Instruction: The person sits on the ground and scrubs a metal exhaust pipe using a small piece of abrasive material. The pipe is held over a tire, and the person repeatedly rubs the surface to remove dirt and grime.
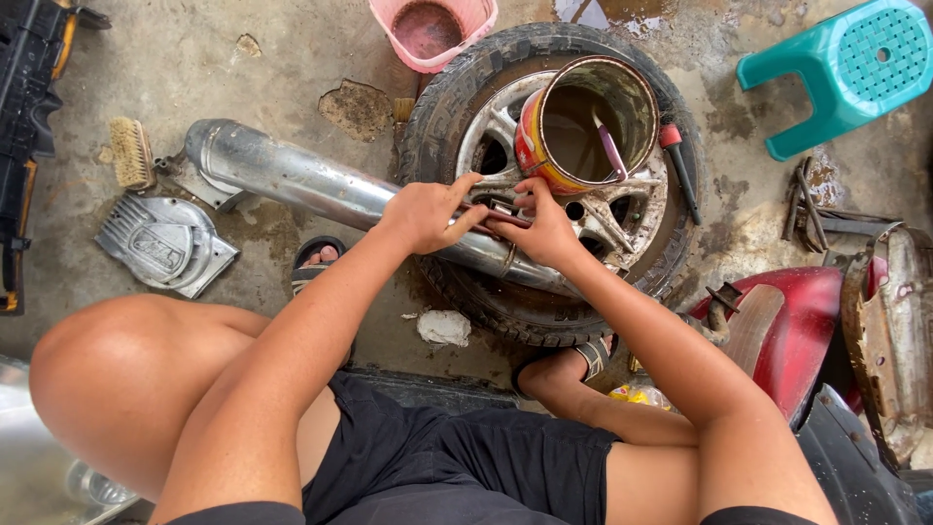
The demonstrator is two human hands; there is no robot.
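Note:
My left hand (426,211) and my right hand (540,227) meet over a chrome exhaust pipe (282,177) that lies across a car wheel with a tyre (457,92). Both hands pinch a small dark part (498,212) at the pipe's end; what it is cannot be told. A rusty tin can (544,156) of brown liquid stands on the alloy rim just beyond my hands, with a pink-handled brush (612,151) leaning in it. A red-handled tool (677,165) rests on the rim to the right.
A pink basket (432,34) sits behind the tyre, a teal plastic stool (841,73) at the top right. A scrub brush (131,151) and a metal engine cover (165,243) lie at the left. Red bodywork (787,331) and rusty parts (889,321) crowd the right.

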